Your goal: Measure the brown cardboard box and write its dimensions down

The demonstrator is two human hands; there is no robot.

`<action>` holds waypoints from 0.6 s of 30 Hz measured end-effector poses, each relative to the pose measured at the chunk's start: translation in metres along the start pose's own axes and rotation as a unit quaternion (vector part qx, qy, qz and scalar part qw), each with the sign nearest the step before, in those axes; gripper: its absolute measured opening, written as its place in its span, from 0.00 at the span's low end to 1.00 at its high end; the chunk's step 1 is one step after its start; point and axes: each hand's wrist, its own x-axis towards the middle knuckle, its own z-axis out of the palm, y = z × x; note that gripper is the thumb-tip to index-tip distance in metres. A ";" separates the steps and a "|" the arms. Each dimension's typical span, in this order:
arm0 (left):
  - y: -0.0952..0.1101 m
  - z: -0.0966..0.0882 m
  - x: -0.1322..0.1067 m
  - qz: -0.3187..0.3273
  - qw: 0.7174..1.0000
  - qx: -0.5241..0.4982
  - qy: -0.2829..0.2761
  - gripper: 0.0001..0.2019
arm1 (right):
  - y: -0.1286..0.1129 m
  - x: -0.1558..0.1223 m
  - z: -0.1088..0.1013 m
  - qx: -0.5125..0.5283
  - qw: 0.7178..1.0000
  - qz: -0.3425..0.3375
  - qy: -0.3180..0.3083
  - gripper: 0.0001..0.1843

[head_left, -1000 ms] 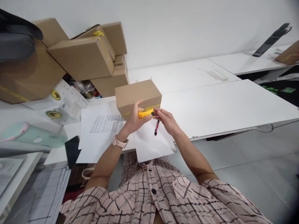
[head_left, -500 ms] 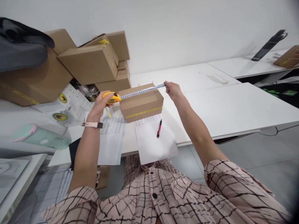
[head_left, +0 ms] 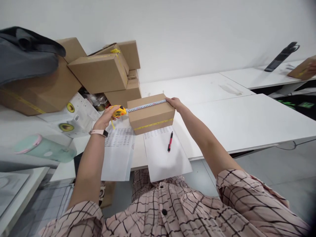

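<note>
A closed cardboard box (head_left: 151,115) with a yellow tape strip along its front sits on the white table. My left hand (head_left: 106,118) is wrapped round a yellow tape measure (head_left: 119,112) just off the box's left end. The drawn-out blade (head_left: 145,106) runs along the top of the box to its right edge. There my right hand (head_left: 174,103) pinches the blade's end with closed fingers, at the box's upper right corner. Printed sheets (head_left: 118,154) lie in front, and a red and black pen (head_left: 170,141) rests on another sheet (head_left: 163,161).
Several cardboard boxes (head_left: 98,74) are stacked at the back left, with a dark grey bag (head_left: 27,56) over them. White cartons with avocado pictures (head_left: 74,115) and a mint green tumbler (head_left: 46,148) stand at the left. A dark bottle (head_left: 280,57) is at the far right.
My right hand has come down and left onto the box's right edge, bringing the blade from above the box down along its top. My left hand keeps hold of the tape measure.
</note>
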 end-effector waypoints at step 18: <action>0.031 0.015 -0.065 0.037 0.981 0.045 -0.185 0.29 | -0.018 0.007 -0.010 0.006 0.987 -0.154 0.041 0.19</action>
